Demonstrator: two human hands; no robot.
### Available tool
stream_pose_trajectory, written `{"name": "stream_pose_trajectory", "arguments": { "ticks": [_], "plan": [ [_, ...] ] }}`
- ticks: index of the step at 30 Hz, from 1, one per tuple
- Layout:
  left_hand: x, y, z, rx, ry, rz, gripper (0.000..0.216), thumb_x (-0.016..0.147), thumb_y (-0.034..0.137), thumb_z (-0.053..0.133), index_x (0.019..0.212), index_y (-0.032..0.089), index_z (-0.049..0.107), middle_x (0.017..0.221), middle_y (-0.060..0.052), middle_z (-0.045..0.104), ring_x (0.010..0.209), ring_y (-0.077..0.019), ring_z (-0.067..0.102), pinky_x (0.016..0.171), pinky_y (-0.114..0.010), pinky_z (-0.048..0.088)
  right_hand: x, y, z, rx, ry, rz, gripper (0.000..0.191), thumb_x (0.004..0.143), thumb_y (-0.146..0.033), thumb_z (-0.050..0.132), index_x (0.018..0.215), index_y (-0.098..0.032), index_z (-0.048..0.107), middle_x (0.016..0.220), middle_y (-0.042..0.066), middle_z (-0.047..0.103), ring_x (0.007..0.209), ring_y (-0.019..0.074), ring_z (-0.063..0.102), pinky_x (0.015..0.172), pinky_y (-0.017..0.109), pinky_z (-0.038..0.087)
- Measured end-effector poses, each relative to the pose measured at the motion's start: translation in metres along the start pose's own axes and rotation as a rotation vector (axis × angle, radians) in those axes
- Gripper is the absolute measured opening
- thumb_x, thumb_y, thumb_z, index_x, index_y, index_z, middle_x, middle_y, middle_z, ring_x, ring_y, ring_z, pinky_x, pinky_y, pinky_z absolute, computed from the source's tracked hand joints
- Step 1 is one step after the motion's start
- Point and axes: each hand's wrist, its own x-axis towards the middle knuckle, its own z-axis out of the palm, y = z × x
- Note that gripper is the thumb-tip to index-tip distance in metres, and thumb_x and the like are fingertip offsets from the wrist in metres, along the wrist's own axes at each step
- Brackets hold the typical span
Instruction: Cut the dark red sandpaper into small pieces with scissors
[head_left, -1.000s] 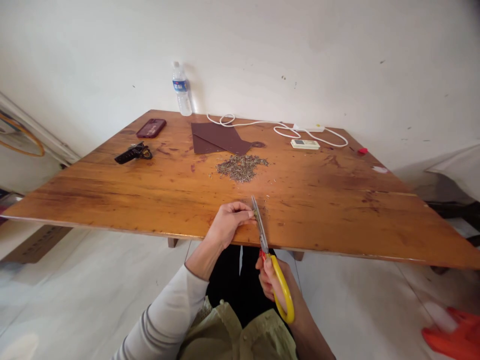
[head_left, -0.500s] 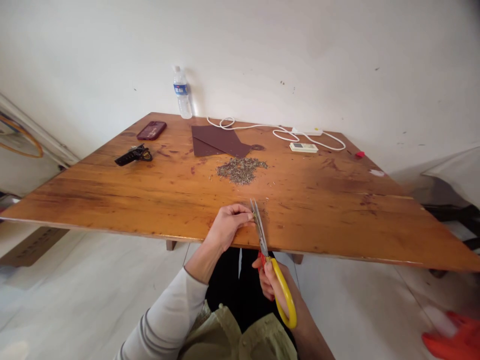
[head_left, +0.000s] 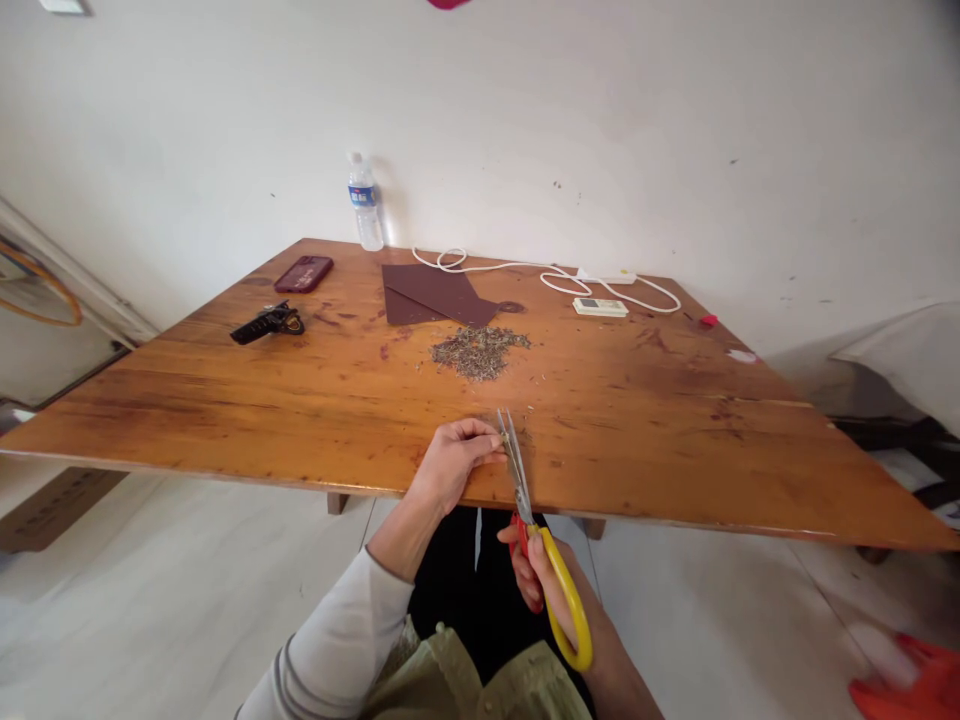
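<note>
Left fingers [head_left: 486,444], small piece [head_left: 505,438] seemingly pinched, scissors [head_left: 523,502] alongside

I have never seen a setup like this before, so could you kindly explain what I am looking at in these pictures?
Certainly. There is no machine here: you see a person's two bare hands, viewed from a camera worn on their head, looking forward and down.

The left hand pinches a small piece, too tiny to identify, beside the parted blades of the scissors. The right hand grips their red and yellow handles.

On the wooden table lies a heap of short, dry-looking bits. Behind it are maroon sheets, with an upright plastic bottle towards the back, and a white cord running along the wall side.
</note>
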Motion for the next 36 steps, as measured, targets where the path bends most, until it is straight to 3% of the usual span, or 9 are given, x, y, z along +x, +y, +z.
{"name": "stream_pose_trajectory", "arguments": {
  "ticks": [4, 9, 16, 20, 25, 31, 36],
  "plan": [
    [0.001, -0.001, -0.001, 0.025, 0.002, 0.004, 0.024, 0.051, 0.020, 0.089, 0.061, 0.011, 0.070, 0.064, -0.002, 0.066, 0.061, -0.0103, 0.061, 0.068, -0.025, 0.054, 0.002, 0.001, -0.002, -0.029, 0.014, 0.023, 0.076, 0.067, -0.086, 0.063, 0.093, -0.016, 0.065, 0.055, -0.010, 0.038, 0.040, 0.0044, 0.028, 0.038, 0.021, 0.024],
    [0.001, -0.001, -0.001, 0.006, -0.005, -0.003, 0.025, 0.048, 0.020, 0.090, 0.059, 0.011, 0.070, 0.063, -0.001, 0.065, 0.060, -0.0112, 0.062, 0.067, -0.026, 0.056, 0.009, 0.003, -0.003, -0.022, -0.022, 0.117, 0.074, 0.055, -0.089, 0.068, 0.080, -0.020, 0.058, 0.043, -0.015, 0.032, 0.033, 0.0042, 0.025, 0.032, 0.019, 0.024],
    [0.003, 0.000, -0.001, 0.005, 0.000, -0.043, 0.026, 0.047, 0.021, 0.090, 0.059, 0.011, 0.070, 0.061, -0.002, 0.066, 0.059, -0.0122, 0.063, 0.068, -0.027, 0.057, 0.001, -0.010, 0.013, -0.063, 0.127, 0.105, 0.077, 0.046, -0.095, 0.063, 0.066, -0.022, 0.048, 0.038, -0.015, 0.027, 0.030, 0.0019, 0.021, 0.029, 0.016, 0.015],
    [0.002, 0.002, 0.000, -0.001, 0.019, -0.054, 0.027, 0.046, 0.022, 0.091, 0.060, 0.011, 0.070, 0.061, -0.003, 0.066, 0.059, -0.0120, 0.063, 0.068, -0.027, 0.057, -0.002, -0.015, 0.018, -0.028, 0.112, 0.110, 0.083, 0.044, -0.098, 0.060, 0.073, -0.019, 0.055, 0.041, -0.014, 0.033, 0.032, 0.0019, 0.022, 0.029, 0.017, 0.018],
    [-0.001, 0.005, 0.002, -0.002, 0.046, -0.057, 0.029, 0.044, 0.023, 0.091, 0.058, 0.011, 0.069, 0.059, -0.002, 0.064, 0.058, -0.0116, 0.062, 0.066, -0.027, 0.056, -0.003, -0.016, 0.023, 0.006, 0.091, 0.094, 0.091, 0.045, -0.098, 0.058, 0.083, -0.015, 0.062, 0.046, -0.012, 0.039, 0.035, 0.0042, 0.030, 0.032, 0.019, 0.025],
    [0.001, 0.002, 0.002, 0.043, 0.078, -0.046, 0.029, 0.044, 0.025, 0.090, 0.057, 0.012, 0.069, 0.058, -0.002, 0.065, 0.056, -0.0110, 0.061, 0.062, -0.025, 0.055, -0.002, -0.013, 0.022, -0.071, 0.105, 0.085, 0.089, 0.050, -0.099, 0.054, 0.083, -0.017, 0.060, 0.048, -0.012, 0.036, 0.037, 0.0049, 0.027, 0.034, 0.021, 0.021],
    [0.004, 0.000, 0.001, 0.058, 0.075, -0.043, 0.026, 0.046, 0.025, 0.088, 0.056, 0.013, 0.068, 0.057, 0.001, 0.063, 0.054, -0.0101, 0.060, 0.060, -0.024, 0.055, -0.003, -0.011, 0.022, -0.101, 0.107, 0.075, 0.076, 0.057, -0.095, 0.055, 0.076, -0.022, 0.054, 0.047, -0.013, 0.029, 0.038, 0.0048, 0.021, 0.036, 0.023, 0.016]
  ]
}}
